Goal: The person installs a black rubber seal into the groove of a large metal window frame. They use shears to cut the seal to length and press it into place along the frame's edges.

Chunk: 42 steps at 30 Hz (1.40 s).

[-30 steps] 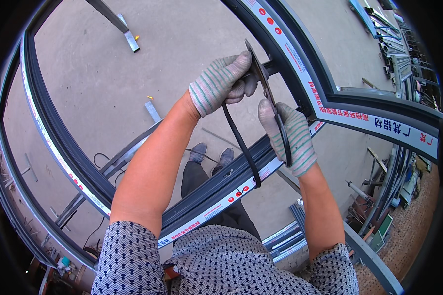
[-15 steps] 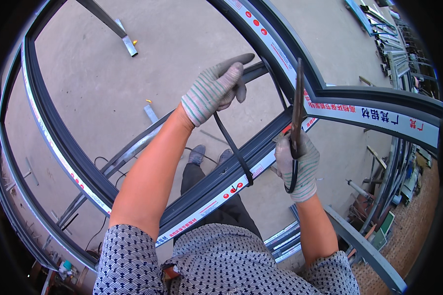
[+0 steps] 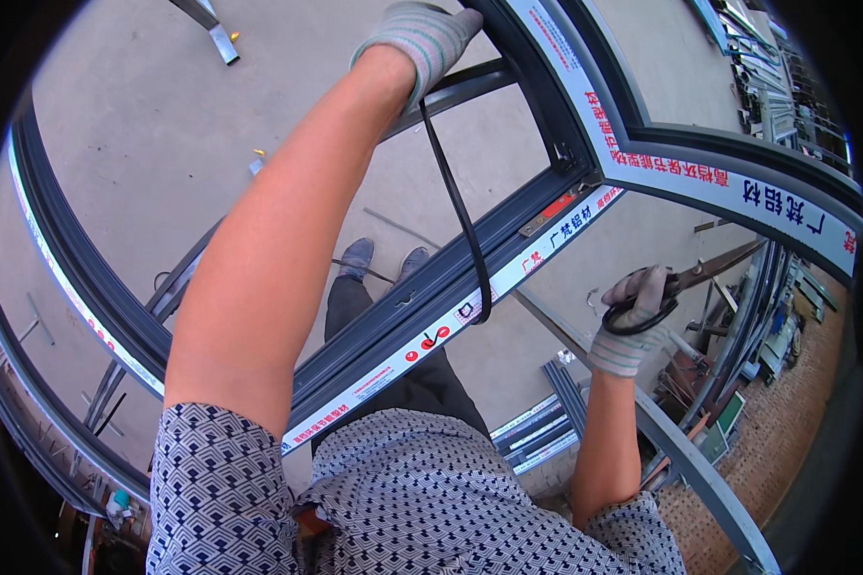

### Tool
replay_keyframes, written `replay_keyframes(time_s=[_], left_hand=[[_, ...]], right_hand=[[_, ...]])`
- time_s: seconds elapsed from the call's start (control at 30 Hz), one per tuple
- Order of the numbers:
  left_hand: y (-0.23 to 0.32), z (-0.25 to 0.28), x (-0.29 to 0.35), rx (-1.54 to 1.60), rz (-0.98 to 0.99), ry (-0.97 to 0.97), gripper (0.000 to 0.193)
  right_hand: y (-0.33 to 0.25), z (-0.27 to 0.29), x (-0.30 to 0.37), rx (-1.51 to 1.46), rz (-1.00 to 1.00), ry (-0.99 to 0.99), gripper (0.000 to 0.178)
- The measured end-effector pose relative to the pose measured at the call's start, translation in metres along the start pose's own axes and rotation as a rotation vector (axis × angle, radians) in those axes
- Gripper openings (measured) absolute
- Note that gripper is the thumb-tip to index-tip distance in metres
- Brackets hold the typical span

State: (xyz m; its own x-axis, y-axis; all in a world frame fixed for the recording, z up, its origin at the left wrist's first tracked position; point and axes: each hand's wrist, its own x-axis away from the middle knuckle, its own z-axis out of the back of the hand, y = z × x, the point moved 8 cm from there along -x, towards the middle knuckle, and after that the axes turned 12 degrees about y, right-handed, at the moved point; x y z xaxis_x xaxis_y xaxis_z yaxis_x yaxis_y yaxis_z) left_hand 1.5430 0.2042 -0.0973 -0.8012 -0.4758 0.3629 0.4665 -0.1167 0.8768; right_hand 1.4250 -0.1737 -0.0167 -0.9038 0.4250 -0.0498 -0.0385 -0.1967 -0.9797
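Over the grey concrete floor (image 3: 163,144), hands are apart: right hand (image 3: 642,309) clamped on scissors (image 3: 686,279) nearside of the profile-frame corner (image 3: 593,179), left hand (image 3: 414,43) farside, grip indeterminable.

The bare left forearm (image 3: 268,249) reaches far forward, angled rightward; the gloved left hand (image 3: 420,43) is at its end, fingertips pointing right, its grip unclear; the right forearm (image 3: 607,441) is nearer the torso, elbow bent; the gloved right hand (image 3: 642,299) has its fingers curled closed, well apart from the left.
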Motion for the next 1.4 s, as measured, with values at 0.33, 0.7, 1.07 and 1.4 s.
replay_keyframes(time_s=[0.33, 0.7, 1.07, 1.4], left_hand=[[-0.014, -0.027, -0.032, 0.146, -0.001, -0.119, 0.047], [0.0, -0.021, -0.02, 0.123, -0.106, -0.152, 0.046], [-0.01, -0.012, -0.03, 0.138, -0.086, -0.056, 0.043], [-0.009, -0.005, -0.027, 0.22, -0.136, -0.014, 0.045]], right_hand=[[0.013, -0.053, -0.092, 0.049, -0.019, 0.281, 0.016], [0.075, -0.07, -0.102, -0.113, -0.373, 0.301, 0.032], [0.083, -0.064, -0.099, -0.039, -0.422, 0.279, 0.037], [0.074, -0.07, -0.114, 0.003, -0.409, 0.193, 0.045]])
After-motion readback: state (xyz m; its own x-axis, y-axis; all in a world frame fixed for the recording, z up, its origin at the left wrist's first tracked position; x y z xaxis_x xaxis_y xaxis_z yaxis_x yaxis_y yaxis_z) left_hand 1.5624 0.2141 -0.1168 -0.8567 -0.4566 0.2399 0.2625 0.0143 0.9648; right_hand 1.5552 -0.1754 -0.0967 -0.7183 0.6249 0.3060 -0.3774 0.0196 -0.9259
